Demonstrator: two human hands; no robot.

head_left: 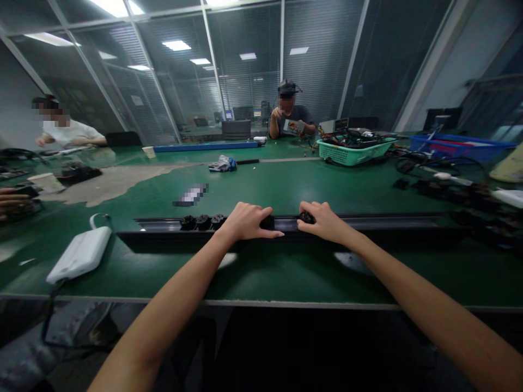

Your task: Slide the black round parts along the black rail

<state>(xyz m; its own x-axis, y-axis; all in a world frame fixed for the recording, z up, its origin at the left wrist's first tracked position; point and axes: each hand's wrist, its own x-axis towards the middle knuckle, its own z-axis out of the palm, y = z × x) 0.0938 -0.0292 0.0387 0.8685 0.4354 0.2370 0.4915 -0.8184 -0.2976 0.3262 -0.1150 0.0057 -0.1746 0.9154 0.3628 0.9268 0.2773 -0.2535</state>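
A long black channel-shaped rail [379,223] lies across the green table in front of me. Several small round black parts [203,221], which look like socket modules, sit in a row in its left half. My left hand [247,222] rests over the rail, thumb and forefinger around a black module [267,222] that they partly hide. To its right, my right hand [321,220] pinches another black module [306,217] at the rail, fingers closed around it. I cannot tell whether this one is seated in the channel or just above it.
A white power bank [81,255] with a cable lies at left. Beyond the rail are a phone [191,195], a crumpled cloth [223,164] and a green basket [355,152] of cables. Dark parts [461,196] pile up at right. Two people sit across the table; another hand [14,204] shows at left.
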